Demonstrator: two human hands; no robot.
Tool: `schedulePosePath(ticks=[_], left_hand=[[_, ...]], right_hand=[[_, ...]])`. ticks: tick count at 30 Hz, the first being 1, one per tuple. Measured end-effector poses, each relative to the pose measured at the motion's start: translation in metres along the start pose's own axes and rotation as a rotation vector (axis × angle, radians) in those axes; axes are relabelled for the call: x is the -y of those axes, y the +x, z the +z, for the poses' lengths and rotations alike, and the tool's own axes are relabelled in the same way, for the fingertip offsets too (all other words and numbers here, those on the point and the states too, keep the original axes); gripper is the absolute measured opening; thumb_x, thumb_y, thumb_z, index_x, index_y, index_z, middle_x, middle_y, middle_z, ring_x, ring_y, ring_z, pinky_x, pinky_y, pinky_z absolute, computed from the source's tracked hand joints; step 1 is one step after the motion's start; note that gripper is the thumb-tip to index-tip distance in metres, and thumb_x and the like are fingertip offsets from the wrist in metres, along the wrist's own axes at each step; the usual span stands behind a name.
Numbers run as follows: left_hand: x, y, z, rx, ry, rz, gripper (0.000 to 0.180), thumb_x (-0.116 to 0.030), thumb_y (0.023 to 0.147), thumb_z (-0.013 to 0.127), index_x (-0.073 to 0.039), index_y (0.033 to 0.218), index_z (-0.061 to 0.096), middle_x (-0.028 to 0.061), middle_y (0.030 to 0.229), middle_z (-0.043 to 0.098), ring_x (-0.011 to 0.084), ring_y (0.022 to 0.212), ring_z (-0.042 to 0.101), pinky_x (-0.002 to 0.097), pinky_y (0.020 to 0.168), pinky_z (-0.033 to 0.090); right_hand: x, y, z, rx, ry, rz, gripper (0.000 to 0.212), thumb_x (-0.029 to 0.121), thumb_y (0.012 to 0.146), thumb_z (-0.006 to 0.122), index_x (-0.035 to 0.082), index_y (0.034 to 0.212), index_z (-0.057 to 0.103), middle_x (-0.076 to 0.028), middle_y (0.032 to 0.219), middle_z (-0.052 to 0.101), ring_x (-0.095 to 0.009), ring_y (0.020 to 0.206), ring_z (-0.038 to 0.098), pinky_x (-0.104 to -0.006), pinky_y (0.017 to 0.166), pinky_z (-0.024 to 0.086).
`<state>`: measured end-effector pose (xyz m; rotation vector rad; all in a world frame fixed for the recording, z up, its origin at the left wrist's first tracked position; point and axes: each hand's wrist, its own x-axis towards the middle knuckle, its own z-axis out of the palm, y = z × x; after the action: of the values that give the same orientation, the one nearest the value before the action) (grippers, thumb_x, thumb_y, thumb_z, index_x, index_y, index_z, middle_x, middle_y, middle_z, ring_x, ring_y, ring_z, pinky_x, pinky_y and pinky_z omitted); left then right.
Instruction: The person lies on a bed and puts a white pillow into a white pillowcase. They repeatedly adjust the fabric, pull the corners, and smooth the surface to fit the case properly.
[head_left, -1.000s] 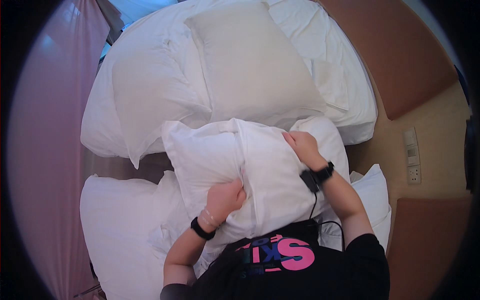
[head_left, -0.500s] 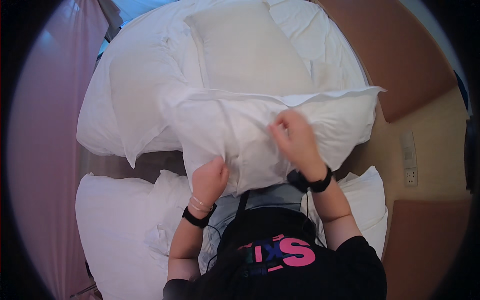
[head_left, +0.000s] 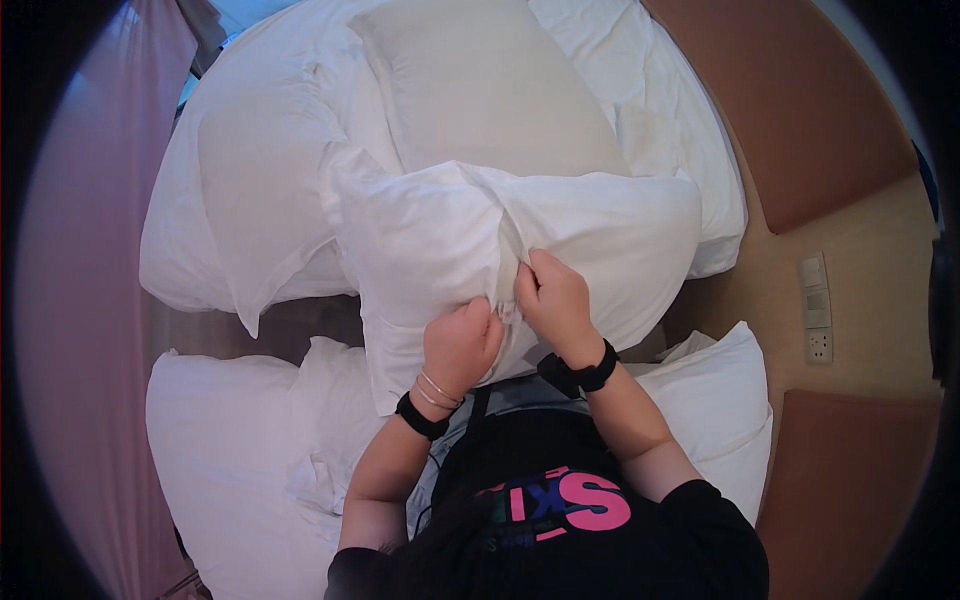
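Left hand (head_left: 463, 345) and right hand (head_left: 555, 308) tight on white pillow (head_left: 615, 225), bed (head_left: 175, 245) beyond, 2 brown panels (head_left: 785, 120) at right

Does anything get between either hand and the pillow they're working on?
Nothing visible does. The left hand and right hand are both closed directly on the pillow, side by side near its middle. The other pillows lie beyond it, not between.

Head-worn left fisheye, looking steeply down; left hand (head_left: 462, 346), right hand (head_left: 558, 308) close, bed (head_left: 650, 75) farther off.
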<state>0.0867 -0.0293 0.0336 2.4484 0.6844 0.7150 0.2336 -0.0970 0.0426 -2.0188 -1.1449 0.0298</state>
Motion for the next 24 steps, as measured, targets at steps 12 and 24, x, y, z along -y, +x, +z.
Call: schedulePosePath(ticks=[12, 24], left_hand=[[0.104, -0.023, 0.116, 0.198, -0.716, -0.063, 0.015, -0.02, 0.078, 0.065, -0.007, 0.087, 0.063, 0.014, 0.083, 0.065, 0.0333, 0.083, 0.064, 0.043, 0.072, 0.051], [0.011, 0.031, 0.004, -0.208, 0.174, 0.252, 0.036, -0.017, 0.073, 0.071, -0.002, 0.102, 0.056, 0.0185, 0.092, 0.058, 0.0369, 0.081, 0.059, 0.0427, 0.071, 0.05]], right_hand=[[0.033, -0.009, 0.037, 0.335, 0.371, -0.297, 0.018, 0.012, 0.079, 0.059, 0.001, 0.07, 0.049, -0.017, 0.064, 0.052, -0.039, 0.063, 0.053, -0.0453, 0.056, 0.042], [0.024, -0.032, -0.001, 0.091, 0.846, 0.094, 0.019, 0.007, 0.09, 0.053, -0.001, 0.072, 0.05, -0.008, 0.058, 0.045, -0.017, 0.053, 0.045, -0.0314, 0.052, 0.037]])
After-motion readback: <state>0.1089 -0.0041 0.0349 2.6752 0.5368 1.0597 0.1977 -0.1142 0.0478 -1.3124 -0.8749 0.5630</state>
